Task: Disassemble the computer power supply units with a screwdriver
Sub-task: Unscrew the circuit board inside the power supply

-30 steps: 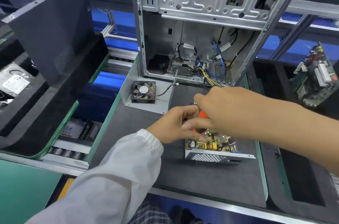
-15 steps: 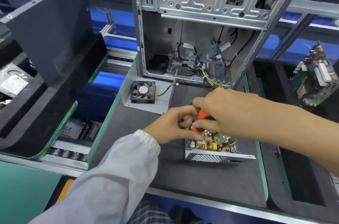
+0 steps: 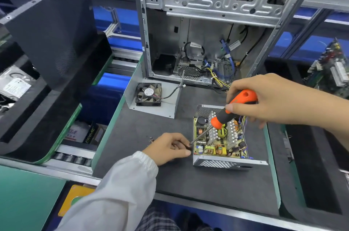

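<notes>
On the dark tabletop (image 3: 217, 183), just in front of the stripped computer case (image 3: 207, 22), sits the opened power supply unit (image 3: 219, 136), its cover off and its circuit board exposed inside the perforated metal tray. The right hand (image 3: 264, 100) grips the orange-and-black screwdriver (image 3: 232, 109) by the handle, shaft slanting down and left to the board's near-left corner. The left hand (image 3: 170, 147) rests beside the tray, its fingers (image 3: 186, 152) pinching what looks like a small screw at the driver's tip; it is too small to be sure. A few loose screws (image 3: 151, 139) lie just left of that hand.

The step appears to be lifting a freed board screw off the tip. It should go best with the shaft kept steady while the left hand takes the screw straight away, then drops it with the others so none rolls under the tray. The detached fan (image 3: 149, 94) on its cover plate (image 3: 166, 111) lies well clear.
</notes>
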The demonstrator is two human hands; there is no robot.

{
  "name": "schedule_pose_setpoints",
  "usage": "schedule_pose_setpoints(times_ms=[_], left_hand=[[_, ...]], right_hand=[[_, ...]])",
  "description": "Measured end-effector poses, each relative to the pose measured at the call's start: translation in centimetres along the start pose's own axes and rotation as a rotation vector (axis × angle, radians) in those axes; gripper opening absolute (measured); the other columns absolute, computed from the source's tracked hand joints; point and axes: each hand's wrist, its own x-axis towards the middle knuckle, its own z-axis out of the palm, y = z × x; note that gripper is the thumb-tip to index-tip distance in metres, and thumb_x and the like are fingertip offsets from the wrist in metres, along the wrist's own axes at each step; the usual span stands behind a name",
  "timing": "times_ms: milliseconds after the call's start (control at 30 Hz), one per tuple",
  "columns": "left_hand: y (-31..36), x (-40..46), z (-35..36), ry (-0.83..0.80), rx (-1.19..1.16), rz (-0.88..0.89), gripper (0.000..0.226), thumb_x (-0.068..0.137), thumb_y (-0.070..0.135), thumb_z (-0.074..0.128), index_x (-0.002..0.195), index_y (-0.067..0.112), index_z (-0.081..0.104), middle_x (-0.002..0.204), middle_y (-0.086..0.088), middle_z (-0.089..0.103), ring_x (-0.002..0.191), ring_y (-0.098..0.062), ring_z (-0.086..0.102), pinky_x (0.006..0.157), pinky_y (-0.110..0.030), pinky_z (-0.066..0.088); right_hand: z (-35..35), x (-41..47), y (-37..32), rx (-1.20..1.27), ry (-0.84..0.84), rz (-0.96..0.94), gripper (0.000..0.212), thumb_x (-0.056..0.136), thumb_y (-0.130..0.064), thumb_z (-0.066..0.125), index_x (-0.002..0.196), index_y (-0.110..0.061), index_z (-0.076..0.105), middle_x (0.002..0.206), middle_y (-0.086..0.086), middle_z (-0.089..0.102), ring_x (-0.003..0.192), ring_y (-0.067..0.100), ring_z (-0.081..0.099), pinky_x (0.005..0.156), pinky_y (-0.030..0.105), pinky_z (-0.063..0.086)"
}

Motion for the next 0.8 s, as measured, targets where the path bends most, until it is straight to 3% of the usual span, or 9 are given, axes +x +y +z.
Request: schedule_pose_setpoints(times_ms=[167, 300, 467, 633, 800], left_hand=[[0.4, -0.1, 0.6, 0.105, -0.209, 0.052, 0.012, 0.093, 0.004, 0.060, 0.087, 0.004, 0.070, 0.064, -0.001, 0.064, 0.044, -0.006, 0.037, 0.043, -0.017, 0.029], [0.5, 0.1, 0.6, 0.076, -0.255, 0.066, 0.009, 0.091, 0.001, 0.062, 0.097, 0.002, 0.070, 0.068, -0.003, 0.066, 0.048, -0.009, 0.042, 0.047, -0.018, 0.037], [0.8, 0.4, 1.4, 0.053, -0.500, 0.090, 0.011, 0.087, 0.009, 0.062, 0.090, 0.001, 0.069, 0.069, -0.005, 0.065, 0.049, -0.009, 0.047, 0.050, -0.017, 0.040], [0.7, 0.7, 0.7, 0.004, -0.458, 0.089, 0.018, 0.085, 0.016, 0.060, 0.088, 0.008, 0.077, 0.069, -0.008, 0.065, 0.044, -0.011, 0.044, 0.050, -0.018, 0.038], [1.2, 1.4, -0.4, -0.019, -0.333, 0.031, 0.027, 0.089, 0.015, 0.053, 0.101, -0.004, 0.069, 0.069, -0.009, 0.064, 0.045, -0.013, 0.044, 0.051, -0.019, 0.037]], right_hand=[[0.1, -0.2, 1.6, 0.118, 0.070, 0.048, 0.010, 0.081, -0.040, 0.065, 0.081, -0.030, 0.064, 0.061, -0.014, 0.065, 0.046, 0.007, 0.064, 0.050, 0.024, 0.055], [0.5, -0.7, 2.7, 0.213, 0.098, 0.068, 0.008, 0.082, -0.037, 0.068, 0.081, -0.029, 0.065, 0.057, -0.015, 0.065, 0.045, 0.010, 0.065, 0.046, 0.019, 0.052], [1.2, -1.1, 4.0, 0.300, 0.118, 0.062, 0.008, 0.082, -0.037, 0.067, 0.080, -0.029, 0.065, 0.057, -0.008, 0.065, 0.046, 0.011, 0.065, 0.050, 0.018, 0.052], [1.9, -1.3, 6.0, 0.443, 0.178, 0.036, 0.012, 0.078, -0.037, 0.072, 0.081, -0.027, 0.066, 0.060, -0.002, 0.067, 0.048, 0.013, 0.065, 0.047, 0.019, 0.051], [4.2, -1.0, 7.7, 0.912, 0.302, 0.046, 0.021, 0.075, -0.024, 0.079, 0.094, -0.019, 0.070, 0.075, 0.003, 0.068, 0.062, 0.015, 0.064, 0.053, 0.021, 0.049]])
